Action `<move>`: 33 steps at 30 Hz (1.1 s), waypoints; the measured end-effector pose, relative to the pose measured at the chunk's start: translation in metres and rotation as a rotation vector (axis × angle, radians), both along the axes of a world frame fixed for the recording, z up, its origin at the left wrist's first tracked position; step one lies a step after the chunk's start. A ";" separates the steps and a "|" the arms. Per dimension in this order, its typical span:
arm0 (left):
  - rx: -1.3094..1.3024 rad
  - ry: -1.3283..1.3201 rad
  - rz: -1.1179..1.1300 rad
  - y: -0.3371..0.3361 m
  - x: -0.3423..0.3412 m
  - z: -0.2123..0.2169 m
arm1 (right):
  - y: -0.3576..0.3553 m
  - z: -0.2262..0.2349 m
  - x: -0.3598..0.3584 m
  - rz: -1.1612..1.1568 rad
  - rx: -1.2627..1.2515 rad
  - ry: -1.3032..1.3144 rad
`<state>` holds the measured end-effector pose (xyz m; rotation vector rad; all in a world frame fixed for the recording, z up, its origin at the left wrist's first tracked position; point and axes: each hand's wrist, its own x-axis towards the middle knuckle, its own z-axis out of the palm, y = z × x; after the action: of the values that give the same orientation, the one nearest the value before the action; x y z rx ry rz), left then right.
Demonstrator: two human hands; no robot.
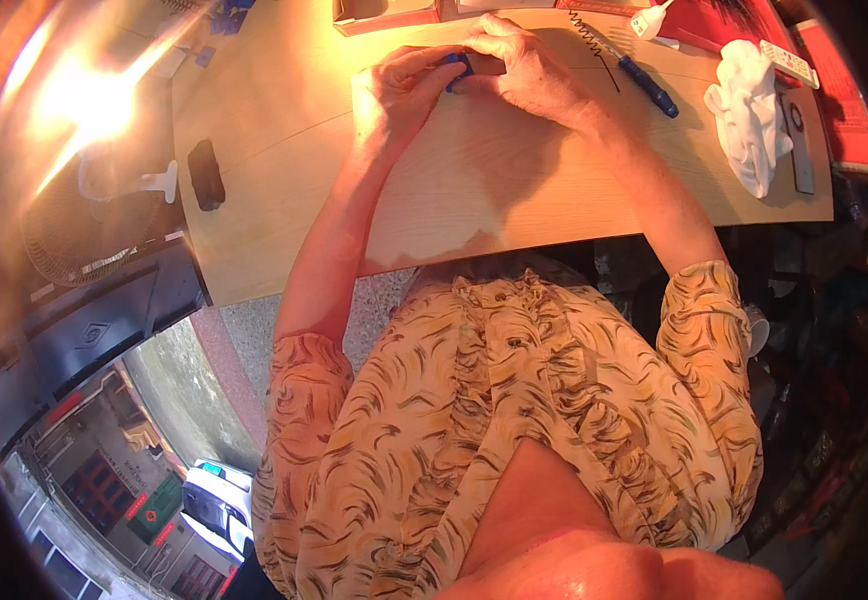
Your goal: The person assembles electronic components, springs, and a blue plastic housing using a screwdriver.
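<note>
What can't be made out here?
Small blue piece, full shape: head view, covered by fingers of the left hand.
Right hand, grip on it: head view, fingers crowd together.
Reddish cardboard box, far side: head view, cut off by top edge.
Anything behind yellow-white glare: head view, washed out.

Far centre, a small deep-blue piece [459, 70]; beneath it, a flat wooden tabletop [284, 200] of pale yellow-brown. Far right, a slender tool with a dark-blue handle [651, 88], a thin black coiled wire [586, 33] and a white nozzle-shaped item [650, 20]; farther right, a crumpled, plain white cloth [749, 120]. Left, a dark-brown oblong object [207, 175]. Near, the person's ruffled cloth blouse [394, 450], cream to yellow, patterned throughout with dark curved strokes; its left sleeve looks, to my eye, nearer orange.
</note>
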<state>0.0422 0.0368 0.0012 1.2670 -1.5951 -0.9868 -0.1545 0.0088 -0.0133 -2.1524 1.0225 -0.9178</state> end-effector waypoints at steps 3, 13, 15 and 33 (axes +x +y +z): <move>-0.023 0.031 -0.021 -0.002 0.000 -0.005 | 0.000 -0.002 0.000 -0.013 0.007 0.017; -0.038 -0.113 0.012 -0.007 0.006 -0.005 | 0.003 0.008 0.002 0.014 0.083 0.005; -0.050 -0.120 0.013 -0.007 0.007 -0.007 | 0.003 0.008 0.001 0.017 0.075 0.003; -0.050 0.130 -0.077 -0.015 0.004 -0.036 | 0.005 0.006 0.002 0.003 0.027 -0.022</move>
<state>0.0461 0.0217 -0.0350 1.0918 -1.5680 -1.0490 -0.1528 0.0136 -0.0069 -2.1163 1.0158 -0.9190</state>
